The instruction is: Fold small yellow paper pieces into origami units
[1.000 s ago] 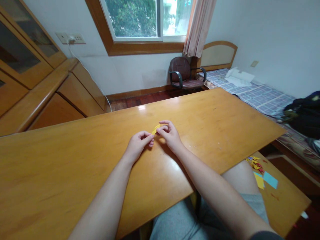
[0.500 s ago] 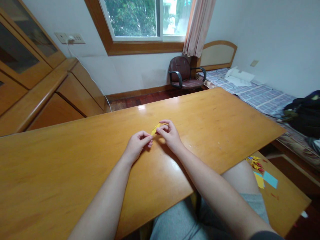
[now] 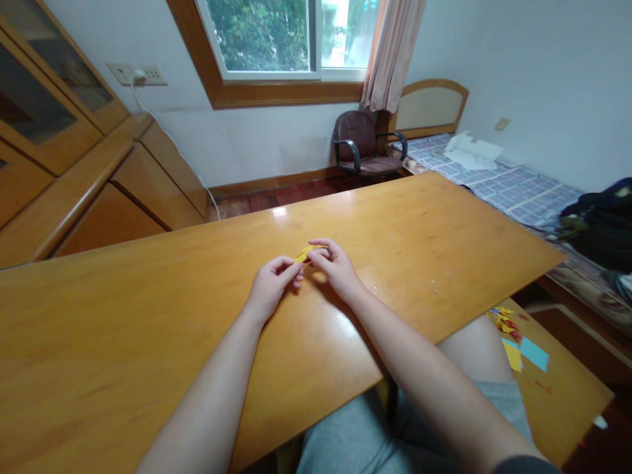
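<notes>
A small folded piece of yellow paper (image 3: 303,252) lies between my two hands over the middle of the wooden table (image 3: 148,316). My right hand (image 3: 334,266) pinches its right end with curled fingers. My left hand (image 3: 270,284) sits just left of it, fingers curled, with the fingertips touching the paper's near edge. Most of the paper is hidden behind my fingers.
A low wooden stool (image 3: 557,388) at my right knee carries loose coloured paper squares (image 3: 523,352) and small folded pieces (image 3: 502,320). Wooden cabinets (image 3: 74,164) stand to the left. A brown armchair (image 3: 363,146) and a bed (image 3: 518,191) lie beyond the table.
My hands have drawn slightly closer together on the yellow paper. My left fingertips now meet it. Everything else is still.
</notes>
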Demonstrator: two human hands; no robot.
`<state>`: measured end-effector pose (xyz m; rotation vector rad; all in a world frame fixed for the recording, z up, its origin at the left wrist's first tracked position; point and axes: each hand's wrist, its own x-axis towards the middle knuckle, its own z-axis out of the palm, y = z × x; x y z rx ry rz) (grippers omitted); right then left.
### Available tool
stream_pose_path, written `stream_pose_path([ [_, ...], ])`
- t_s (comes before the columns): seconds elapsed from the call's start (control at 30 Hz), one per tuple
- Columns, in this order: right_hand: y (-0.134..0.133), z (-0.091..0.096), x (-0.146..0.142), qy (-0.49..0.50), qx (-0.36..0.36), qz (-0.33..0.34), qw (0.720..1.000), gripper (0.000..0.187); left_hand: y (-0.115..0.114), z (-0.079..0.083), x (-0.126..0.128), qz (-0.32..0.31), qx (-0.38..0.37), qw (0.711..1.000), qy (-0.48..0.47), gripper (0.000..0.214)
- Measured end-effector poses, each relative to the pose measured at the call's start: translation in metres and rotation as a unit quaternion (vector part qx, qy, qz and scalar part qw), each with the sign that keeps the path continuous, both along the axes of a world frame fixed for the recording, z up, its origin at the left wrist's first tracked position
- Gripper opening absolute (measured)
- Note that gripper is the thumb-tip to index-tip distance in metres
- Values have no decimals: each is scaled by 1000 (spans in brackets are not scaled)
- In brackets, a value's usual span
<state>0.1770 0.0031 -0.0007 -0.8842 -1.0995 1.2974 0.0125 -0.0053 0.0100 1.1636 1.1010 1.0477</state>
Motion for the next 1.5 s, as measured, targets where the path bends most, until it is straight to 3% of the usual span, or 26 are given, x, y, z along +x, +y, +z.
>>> stream_pose_path([
  [0.17, 0, 3, -1, 18, -2, -12, 1000, 38, -1, -1, -1, -19, 6, 1000, 14, 32],
  [0.33, 0, 0, 1, -40, -3, -7, 999, 31, 0, -3, -2, -30, 16, 999, 32, 29],
  [0.57, 3, -4, 1, -33, -13, -11, 999, 32, 5, -11, -4, 22, 28, 999, 13, 31],
  [0.8, 2, -4, 0, -50, -25, 12, 998, 28, 2, -3, -1, 65, 32, 997, -26, 28],
  [1.17, -1, 3, -1, -41, -42, 11, 998, 27, 3, -2, -4, 72, 27, 995, -64, 25],
  [1.5, 0, 2, -1, -41, -44, -6, 998, 27, 3, -3, -1, 67, 52, 996, -30, 29],
])
